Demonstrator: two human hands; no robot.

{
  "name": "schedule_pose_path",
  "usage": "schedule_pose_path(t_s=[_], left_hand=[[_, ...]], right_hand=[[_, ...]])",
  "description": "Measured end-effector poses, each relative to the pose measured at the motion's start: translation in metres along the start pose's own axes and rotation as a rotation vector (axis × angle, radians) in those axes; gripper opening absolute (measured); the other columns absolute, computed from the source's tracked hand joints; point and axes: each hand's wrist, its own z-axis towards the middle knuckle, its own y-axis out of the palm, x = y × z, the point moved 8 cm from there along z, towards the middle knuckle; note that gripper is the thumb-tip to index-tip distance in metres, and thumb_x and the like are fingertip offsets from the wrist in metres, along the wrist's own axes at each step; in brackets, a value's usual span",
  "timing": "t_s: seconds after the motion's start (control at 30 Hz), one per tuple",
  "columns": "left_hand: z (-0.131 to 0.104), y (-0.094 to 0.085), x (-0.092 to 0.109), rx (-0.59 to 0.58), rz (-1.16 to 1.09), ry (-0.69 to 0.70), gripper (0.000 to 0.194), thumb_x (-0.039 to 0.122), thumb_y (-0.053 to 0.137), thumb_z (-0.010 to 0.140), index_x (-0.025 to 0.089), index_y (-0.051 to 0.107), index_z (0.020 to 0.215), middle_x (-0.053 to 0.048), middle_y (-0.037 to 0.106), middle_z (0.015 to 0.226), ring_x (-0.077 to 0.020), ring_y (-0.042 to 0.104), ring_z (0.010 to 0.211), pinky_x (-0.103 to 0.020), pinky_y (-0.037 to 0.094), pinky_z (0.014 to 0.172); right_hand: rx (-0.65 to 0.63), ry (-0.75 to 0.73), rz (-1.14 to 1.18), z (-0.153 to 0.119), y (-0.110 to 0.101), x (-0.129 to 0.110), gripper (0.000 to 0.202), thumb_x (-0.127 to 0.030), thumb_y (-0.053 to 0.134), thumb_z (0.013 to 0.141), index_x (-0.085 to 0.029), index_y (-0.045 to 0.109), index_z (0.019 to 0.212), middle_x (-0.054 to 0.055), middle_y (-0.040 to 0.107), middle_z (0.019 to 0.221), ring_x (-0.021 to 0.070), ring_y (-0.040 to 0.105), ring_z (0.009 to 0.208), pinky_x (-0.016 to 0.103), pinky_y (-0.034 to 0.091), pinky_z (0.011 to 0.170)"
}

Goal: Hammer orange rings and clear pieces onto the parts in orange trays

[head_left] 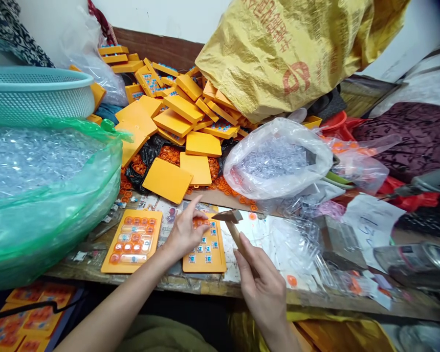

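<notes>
My right hand [262, 278] grips the wooden handle of a small hammer [231, 217], its metal head above the right edge of an orange panel [217, 256]. That panel lies flat at the bench's front and carries several small clear-and-blue pieces. Over its upper left part, my left hand [187, 230] has thumb and a finger brought close together, with the index finger raised. Some orange shows between those fingertips; whether they hold a piece is unclear. To the left lies a second orange panel [110, 259], fitted with orange rings and clear covers.
Behind the panels rises a heap of orange panels [179, 112]. A green bag [106, 181] of clear parts stands left, below a light-blue basket [40, 80]. At right are a white bag [238, 183] of clear parts, a metal block [341, 244] and a clear cup [407, 259].
</notes>
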Motion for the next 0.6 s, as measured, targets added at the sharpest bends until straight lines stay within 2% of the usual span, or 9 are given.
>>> schedule_pose_path(t_s=[0.17, 0.37, 0.43, 0.5, 0.6], left_hand=[[-0.001, -0.003, 0.001, -0.022, 0.017, -0.016, 0.073, 0.010, 0.063, 0.071, 0.017, 0.038, 0.139, -0.003, 0.069, 0.086, -0.0178, 0.066, 0.084, -0.037, 0.052, 0.086], [0.001, -0.002, 0.005, -0.027, 0.015, 0.019, 0.075, 0.011, 0.061, 0.071, 0.018, 0.036, 0.141, 0.000, 0.068, 0.081, -0.0152, 0.065, 0.079, -0.033, 0.053, 0.083], [0.000, -0.002, 0.005, -0.033, 0.022, 0.015, 0.076, 0.009, 0.061, 0.071, 0.018, 0.035, 0.142, 0.000, 0.068, 0.081, -0.0151, 0.065, 0.079, -0.032, 0.052, 0.084], [0.000, -0.004, 0.006, -0.043, 0.051, 0.008, 0.077, 0.008, 0.060, 0.071, 0.015, 0.033, 0.143, -0.001, 0.069, 0.081, -0.0153, 0.066, 0.079, -0.032, 0.052, 0.084], [0.002, -0.005, 0.012, -0.050, 0.189, 0.023, 0.075, 0.011, 0.064, 0.071, 0.010, 0.036, 0.141, -0.005, 0.069, 0.088, -0.0186, 0.065, 0.086, -0.033, 0.052, 0.086]], right_hand=[[-0.133, -0.022, -0.190, 0.007, 0.007, -0.006, 0.042, -0.015, 0.049, 0.092, -0.028, 0.054, 0.132, 0.000, 0.068, 0.081, 0.0107, 0.064, 0.063, 0.019, 0.048, 0.058], [-0.094, -0.051, -0.188, 0.009, 0.002, -0.012, 0.046, -0.012, 0.047, 0.091, -0.030, 0.053, 0.133, 0.001, 0.069, 0.087, 0.0111, 0.065, 0.067, 0.018, 0.047, 0.059], [-0.153, -0.001, -0.204, 0.006, 0.008, -0.006, 0.044, -0.014, 0.046, 0.090, -0.031, 0.056, 0.130, 0.000, 0.069, 0.081, 0.0112, 0.064, 0.063, 0.018, 0.047, 0.056], [-0.179, 0.094, -0.134, 0.002, 0.012, 0.005, 0.041, -0.019, 0.046, 0.090, -0.030, 0.059, 0.127, 0.001, 0.070, 0.083, 0.0121, 0.065, 0.067, 0.019, 0.049, 0.060], [-0.030, 0.352, 0.096, -0.007, 0.008, 0.029, 0.038, -0.032, 0.056, 0.086, -0.025, 0.064, 0.122, 0.005, 0.070, 0.096, 0.0158, 0.066, 0.077, 0.023, 0.051, 0.067]])
